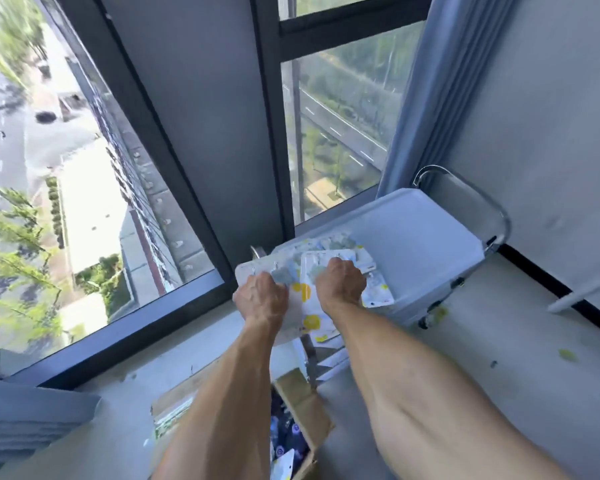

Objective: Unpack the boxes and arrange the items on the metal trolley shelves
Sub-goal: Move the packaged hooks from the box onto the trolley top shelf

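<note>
Left hand: my left hand (262, 299) had its fingers curled round the near-left edge of a white packet (300, 299) with yellow spots.
Right hand: my right hand (340, 282) gripped a second flat packet (326, 259) lying on top of the pile.
Where the packets were: on the top shelf of the metal trolley (430, 237), at its left end, beside the window (101, 202).
Risk, overhang: the spotted packet stuck out past the shelf edge; I judged it could slide off toward the floor if I let go too soon.
Risk, pile: the loose packets overlapped unevenly, so a push could have fanned them off the edge.
Count, hands: two.
Count, packets: at least four; the blur hid the exact number.
Count, boxes: one open cardboard box (302, 410) below my arms, more packets inside.
</note>
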